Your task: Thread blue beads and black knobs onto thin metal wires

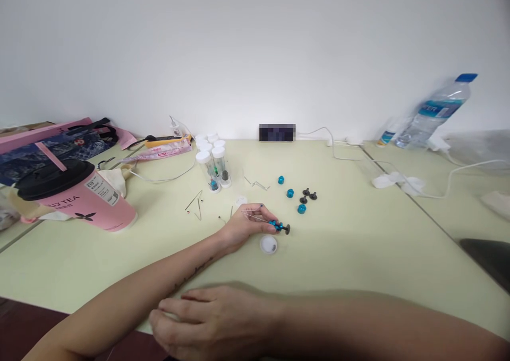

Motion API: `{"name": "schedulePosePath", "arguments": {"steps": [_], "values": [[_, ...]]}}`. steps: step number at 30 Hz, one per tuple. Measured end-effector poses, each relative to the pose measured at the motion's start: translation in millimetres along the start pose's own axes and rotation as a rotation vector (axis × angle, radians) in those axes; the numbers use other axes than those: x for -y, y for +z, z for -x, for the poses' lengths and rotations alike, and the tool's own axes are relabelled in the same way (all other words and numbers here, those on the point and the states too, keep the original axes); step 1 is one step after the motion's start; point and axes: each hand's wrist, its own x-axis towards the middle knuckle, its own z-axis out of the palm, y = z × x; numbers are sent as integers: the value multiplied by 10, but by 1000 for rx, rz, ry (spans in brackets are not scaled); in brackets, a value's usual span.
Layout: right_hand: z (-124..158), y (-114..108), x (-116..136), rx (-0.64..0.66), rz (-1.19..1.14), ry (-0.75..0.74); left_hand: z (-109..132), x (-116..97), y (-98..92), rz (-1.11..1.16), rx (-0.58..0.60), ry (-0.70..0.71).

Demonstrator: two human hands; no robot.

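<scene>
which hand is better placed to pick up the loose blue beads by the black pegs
Left. The left hand lies out on the table, fingertips at the blue-and-black piece, just short of the blue beads. The right hand rests at the near table edge, far from them.

1. Open table [358, 254] right of and in front of the left hand [249, 220]: free passage.
2. Beyond it: loose blue caps [290, 193] and black studs [307, 194], close together.
3. White lid [268, 244] just beside the hand, near side.
4. Vials [217, 167] and wire pins [195, 201] crowd far-left.
5. Pink cup [79, 196] blocks left.
6. Right hand [211, 321] and forearm span the near edge.
</scene>
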Motion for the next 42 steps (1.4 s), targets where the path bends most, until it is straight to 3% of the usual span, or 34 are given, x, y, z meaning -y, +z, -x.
{"name": "schedulePosePath", "arguments": {"steps": [4, 20, 30, 37, 42], "values": [[-129, 78, -17, 42, 52, 29, 2, 16, -7, 3, -15, -5], [-85, 72, -77, 47, 264, 176, 10, 27, -10, -21, -32, -16], [-80, 44, -74, 43, 247, 192, 24, 6, 10, -33, -50, -12], [-109, 180, 10, -18, 254, 236, 24, -10, 23, -7, -70, -22], [-108, 100, -38, 37, 207, 202, 13, 2, 5, 41, -64, -5]]}}
